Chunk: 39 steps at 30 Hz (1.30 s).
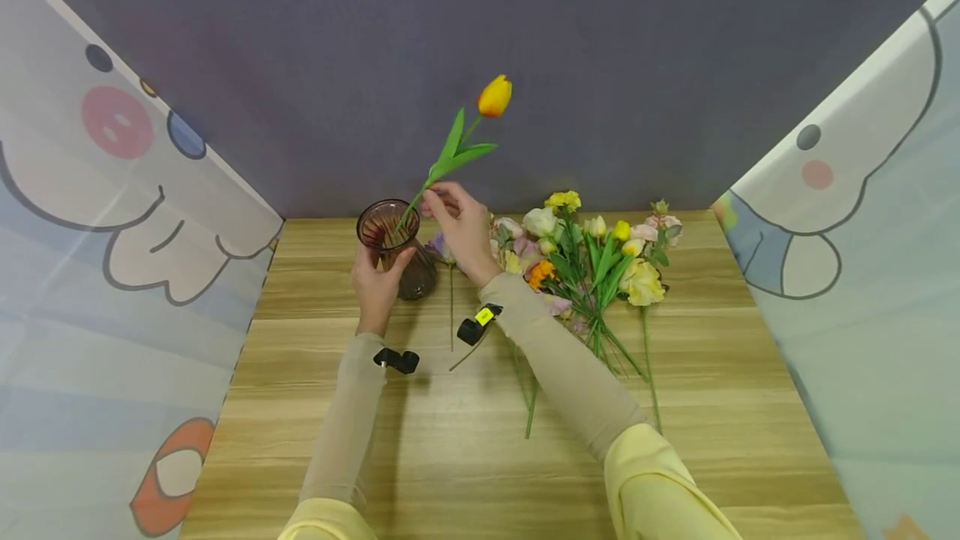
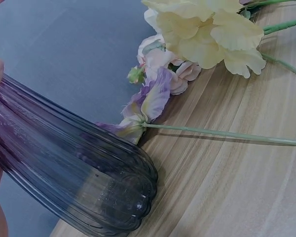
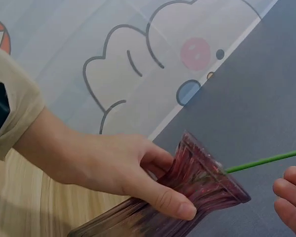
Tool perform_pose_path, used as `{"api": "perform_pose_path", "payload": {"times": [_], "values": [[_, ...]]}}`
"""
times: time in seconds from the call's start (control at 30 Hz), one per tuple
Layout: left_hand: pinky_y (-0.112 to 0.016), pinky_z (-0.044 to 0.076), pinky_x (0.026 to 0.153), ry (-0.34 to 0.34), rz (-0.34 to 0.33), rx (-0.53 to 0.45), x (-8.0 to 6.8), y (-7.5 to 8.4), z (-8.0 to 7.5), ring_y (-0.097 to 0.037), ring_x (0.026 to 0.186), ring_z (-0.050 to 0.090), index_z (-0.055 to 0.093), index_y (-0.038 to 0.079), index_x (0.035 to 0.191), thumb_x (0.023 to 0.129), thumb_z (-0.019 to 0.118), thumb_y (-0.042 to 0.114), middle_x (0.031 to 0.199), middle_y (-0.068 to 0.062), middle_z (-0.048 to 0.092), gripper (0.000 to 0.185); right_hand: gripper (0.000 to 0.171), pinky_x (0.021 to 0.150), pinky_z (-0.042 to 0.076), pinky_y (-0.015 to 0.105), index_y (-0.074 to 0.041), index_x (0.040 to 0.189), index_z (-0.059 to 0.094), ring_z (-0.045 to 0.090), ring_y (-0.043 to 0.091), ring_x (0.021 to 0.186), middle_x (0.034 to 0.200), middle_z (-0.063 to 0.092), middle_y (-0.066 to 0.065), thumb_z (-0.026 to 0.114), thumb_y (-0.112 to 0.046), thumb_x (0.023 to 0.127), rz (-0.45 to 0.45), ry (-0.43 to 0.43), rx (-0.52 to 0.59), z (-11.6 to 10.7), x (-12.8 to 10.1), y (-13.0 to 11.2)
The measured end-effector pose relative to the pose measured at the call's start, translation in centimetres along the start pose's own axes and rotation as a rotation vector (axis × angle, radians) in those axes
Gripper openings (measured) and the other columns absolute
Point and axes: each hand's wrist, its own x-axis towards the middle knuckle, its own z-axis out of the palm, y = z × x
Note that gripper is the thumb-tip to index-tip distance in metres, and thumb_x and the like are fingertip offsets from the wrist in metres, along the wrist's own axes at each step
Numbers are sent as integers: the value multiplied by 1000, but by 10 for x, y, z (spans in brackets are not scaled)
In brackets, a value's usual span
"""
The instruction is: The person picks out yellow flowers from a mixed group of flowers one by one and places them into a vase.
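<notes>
A ribbed, purple-tinted glass vase (image 1: 417,277) stands at the back left of the table, and my left hand (image 1: 377,286) grips it below the flared rim. My right hand (image 1: 462,227) pinches the stem of a yellow-and-orange tulip (image 1: 495,97) between thumb and fingers, just below its green leaves. The bloom points up and to the right. In the right wrist view the lower end of the green stem (image 3: 266,161) passes into the vase mouth, while the left thumb lies across the vase's neck. The left wrist view shows the vase's fluted base.
Several artificial flowers lie in a pile to the right, among them a large pale yellow bloom (image 1: 642,282) and an orange one (image 1: 541,274). A purple flower (image 2: 153,98) lies beside the vase. A dark wall (image 1: 600,65) closes the back; cartoon-printed panels flank the wooden table (image 1: 465,457).
</notes>
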Motion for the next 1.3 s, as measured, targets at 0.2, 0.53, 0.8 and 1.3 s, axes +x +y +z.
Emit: {"api": "perform_pose_path", "payload": {"times": [0.2,0.53,0.8,1.3], "values": [[-52,51,103,-4,-12,-17,1,-10,-1,-35,121,64,61,-4,131,81,88,4,125,-23,68,58,32,80,57,27,-6,126,71,73,20,94,106,76,12,59,-29,107,21,-31,-152,2,-8,3],[-56,50,103,-15,0,-34,0,11,-4,-42,121,63,60,-9,131,82,86,2,125,-29,65,57,33,83,59,29,-11,127,73,71,20,99,111,75,7,61,-34,106,48,-152,-374,3,-13,10],[-56,49,105,-1,-18,-36,2,-14,-1,-39,122,63,59,-6,133,81,87,1,127,-26,65,60,41,87,59,35,-9,135,68,70,22,100,113,71,9,65,-35,103,70,-207,-404,-6,-30,29],[-40,48,112,-41,-65,-16,0,-17,-6,-26,131,60,61,4,136,83,89,26,134,-15,65,64,35,87,59,45,-5,133,68,67,26,100,110,71,10,69,-18,101,34,-232,-406,-48,-84,48]]}}
